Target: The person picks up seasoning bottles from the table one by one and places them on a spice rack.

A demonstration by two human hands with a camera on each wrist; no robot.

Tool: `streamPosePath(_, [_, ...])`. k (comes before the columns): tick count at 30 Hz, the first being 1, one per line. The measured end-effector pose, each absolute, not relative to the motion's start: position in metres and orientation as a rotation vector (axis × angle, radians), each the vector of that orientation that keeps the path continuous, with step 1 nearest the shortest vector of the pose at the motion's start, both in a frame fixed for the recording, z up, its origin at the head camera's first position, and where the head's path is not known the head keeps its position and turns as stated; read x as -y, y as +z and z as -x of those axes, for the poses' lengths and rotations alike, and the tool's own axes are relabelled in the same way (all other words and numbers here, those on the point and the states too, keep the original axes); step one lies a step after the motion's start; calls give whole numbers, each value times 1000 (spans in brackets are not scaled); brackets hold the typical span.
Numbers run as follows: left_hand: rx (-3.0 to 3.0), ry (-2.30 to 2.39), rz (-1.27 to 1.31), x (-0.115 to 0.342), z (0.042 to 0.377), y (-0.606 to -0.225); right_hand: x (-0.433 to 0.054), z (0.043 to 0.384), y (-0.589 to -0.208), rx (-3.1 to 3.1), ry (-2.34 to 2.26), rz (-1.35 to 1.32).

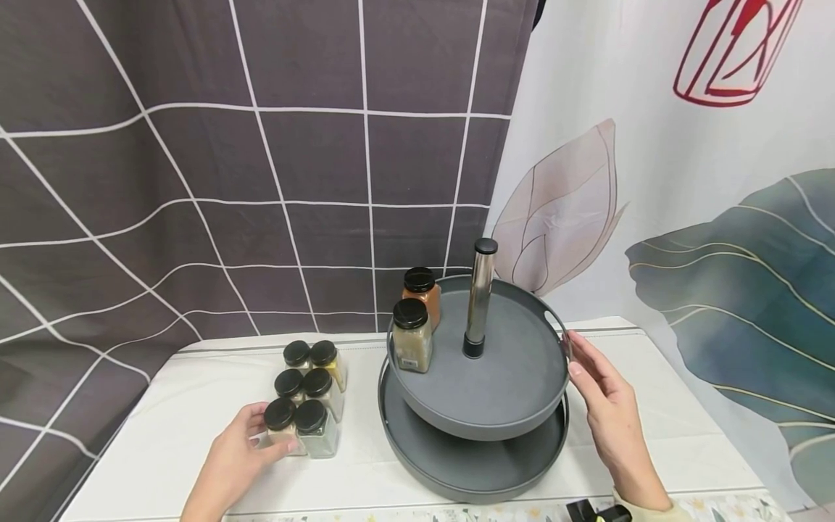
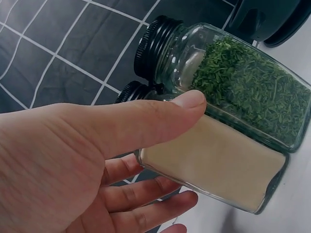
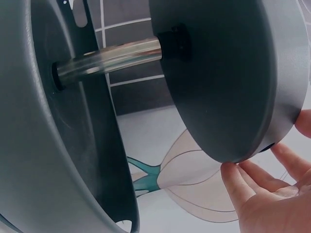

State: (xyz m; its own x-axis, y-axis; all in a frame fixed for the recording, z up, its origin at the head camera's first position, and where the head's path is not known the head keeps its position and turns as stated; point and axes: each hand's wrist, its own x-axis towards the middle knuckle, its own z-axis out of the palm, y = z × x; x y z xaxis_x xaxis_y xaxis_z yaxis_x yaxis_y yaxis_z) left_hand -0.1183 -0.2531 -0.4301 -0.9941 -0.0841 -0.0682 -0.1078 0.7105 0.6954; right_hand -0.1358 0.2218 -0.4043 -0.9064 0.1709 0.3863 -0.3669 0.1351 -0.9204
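Note:
On the left, a group of square glass spice jars with black lids stands on the table. My left hand (image 1: pixel 236 457) is around the nearest left jar of pale beige powder (image 2: pixel 209 160), thumb across its front and fingers at its far side. Against it stands a jar of green dried herbs (image 2: pixel 252 87). My right hand (image 1: pixel 609 406) holds the rim of the upper tier of a grey two-tier tray (image 1: pixel 509 391) with its fingertips, by the handle slot. On that tier's left side stand an orange-brown spice jar (image 1: pixel 430 299) and a beige one (image 1: pixel 412 344).
A metal post (image 1: pixel 479 304) with a black cap rises from the middle of the upper tier. The lower tier (image 1: pixel 457 464) sits on the white table (image 1: pixel 163 406). Behind hang a dark grid-patterned curtain (image 1: pixel 313 159) and a white leaf-patterned one (image 1: pixel 652 167).

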Motion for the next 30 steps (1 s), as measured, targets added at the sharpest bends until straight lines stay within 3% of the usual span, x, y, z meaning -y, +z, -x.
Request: streamPosePath(30, [-2876,1177,159,257,121,-443,-221,134,-405,2004,1866,-270])
